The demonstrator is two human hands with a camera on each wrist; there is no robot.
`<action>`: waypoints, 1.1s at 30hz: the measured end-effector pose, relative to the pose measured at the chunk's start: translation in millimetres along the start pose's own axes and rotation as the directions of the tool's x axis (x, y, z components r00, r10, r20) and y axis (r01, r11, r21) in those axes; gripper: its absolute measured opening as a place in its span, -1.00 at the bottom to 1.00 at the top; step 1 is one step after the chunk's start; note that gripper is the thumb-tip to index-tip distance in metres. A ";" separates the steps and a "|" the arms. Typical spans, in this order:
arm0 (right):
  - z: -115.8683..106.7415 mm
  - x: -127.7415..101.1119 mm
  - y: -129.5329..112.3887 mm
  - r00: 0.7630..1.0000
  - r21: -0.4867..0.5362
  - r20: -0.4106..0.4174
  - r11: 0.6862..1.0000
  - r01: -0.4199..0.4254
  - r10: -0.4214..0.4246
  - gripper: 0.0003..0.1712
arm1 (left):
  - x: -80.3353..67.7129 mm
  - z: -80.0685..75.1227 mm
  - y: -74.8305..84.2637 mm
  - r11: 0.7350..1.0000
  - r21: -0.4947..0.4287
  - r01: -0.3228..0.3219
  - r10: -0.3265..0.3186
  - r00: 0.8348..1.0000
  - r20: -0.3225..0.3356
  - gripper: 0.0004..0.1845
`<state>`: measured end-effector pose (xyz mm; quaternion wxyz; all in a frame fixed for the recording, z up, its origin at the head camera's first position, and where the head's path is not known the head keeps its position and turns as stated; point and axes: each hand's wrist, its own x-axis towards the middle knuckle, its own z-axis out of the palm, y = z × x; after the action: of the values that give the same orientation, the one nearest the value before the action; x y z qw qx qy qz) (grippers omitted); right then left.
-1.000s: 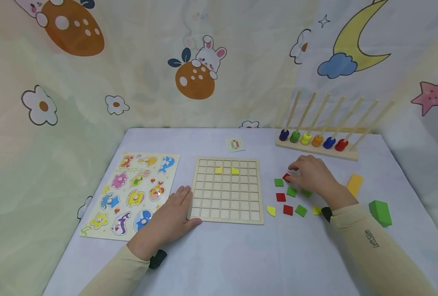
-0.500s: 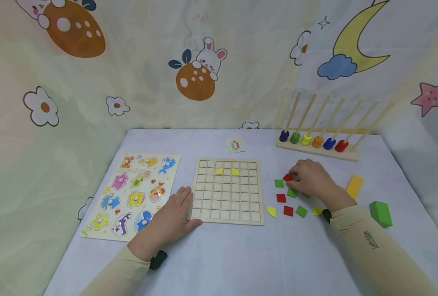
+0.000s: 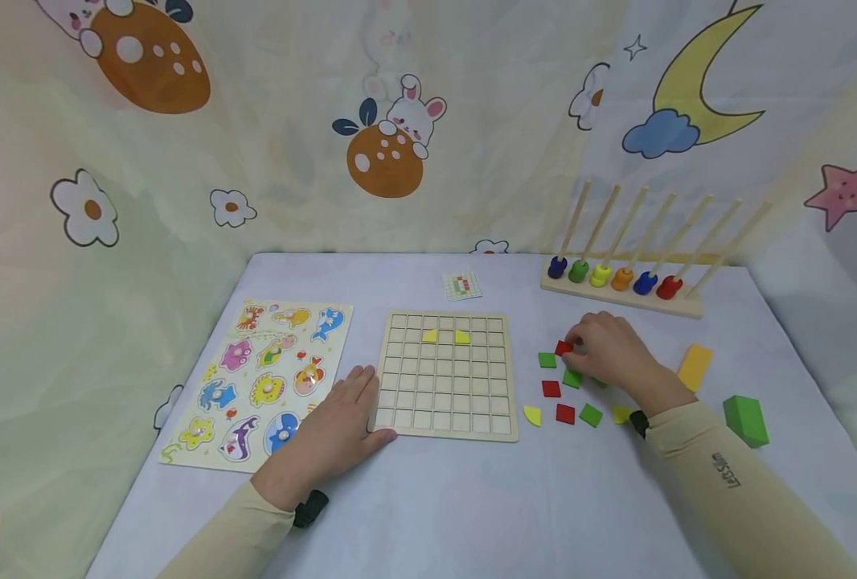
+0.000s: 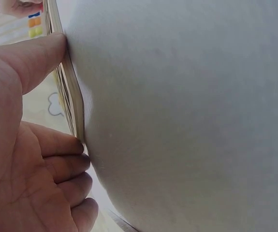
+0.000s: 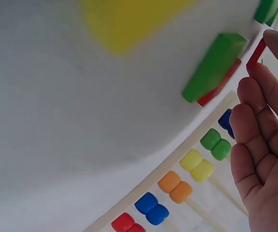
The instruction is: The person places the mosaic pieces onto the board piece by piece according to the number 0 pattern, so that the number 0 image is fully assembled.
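Observation:
A wooden grid board (image 3: 443, 402) lies in the middle of the table, with two yellow quarter-round tiles (image 3: 429, 336) in its upper cells. My left hand (image 3: 334, 426) rests at the board's lower left corner, fingers along the left side and thumb at the front edge. In the left wrist view its fingertips (image 4: 78, 186) touch the tabletop beside the board's edge. To the right of the board, my right hand (image 3: 608, 350) pinches a red square tile (image 5: 256, 53) between thumb and index finger. Loose green tiles (image 3: 547, 360), red tiles (image 3: 565, 413) and yellow tiles (image 3: 532, 416) lie around it.
An animal knob puzzle (image 3: 255, 418) lies left of the board. Behind the board sits a small pattern card (image 3: 461, 285). A bead rack with upright pegs (image 3: 622, 293) stands at the back right. An orange block (image 3: 695, 367) and a green block (image 3: 746, 420) lie far right.
The fingers of my right hand have closed on the red tile, after hovering spread above it a second ago. My left hand has stayed at the board.

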<state>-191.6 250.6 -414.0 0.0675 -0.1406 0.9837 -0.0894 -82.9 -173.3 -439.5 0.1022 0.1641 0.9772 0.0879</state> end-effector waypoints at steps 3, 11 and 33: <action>-3.0 1.6 -1.9 1.000 0.006 -0.014 1.000 -0.007 0.007 -0.65 | -0.2 -0.3 0.1 1.000 -0.002 -0.004 0.004 1.000 -0.004 0.07; -4.9 9.4 -11.8 1.000 0.017 -0.018 1.000 -0.023 0.023 -0.62 | -0.6 -0.4 0.0 1.000 0.009 0.004 -0.004 1.000 -0.001 0.07; 0.2 27.0 -40.0 0.999 0.014 -0.037 1.000 0.020 -0.019 -0.63 | -0.7 -1.1 -0.2 1.000 0.022 -0.006 0.007 1.000 -0.007 0.07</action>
<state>-206.6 205.0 -409.3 0.0494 -0.1481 0.9827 -0.0995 -82.6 -173.9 -438.4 0.0966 0.1681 0.9779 0.0782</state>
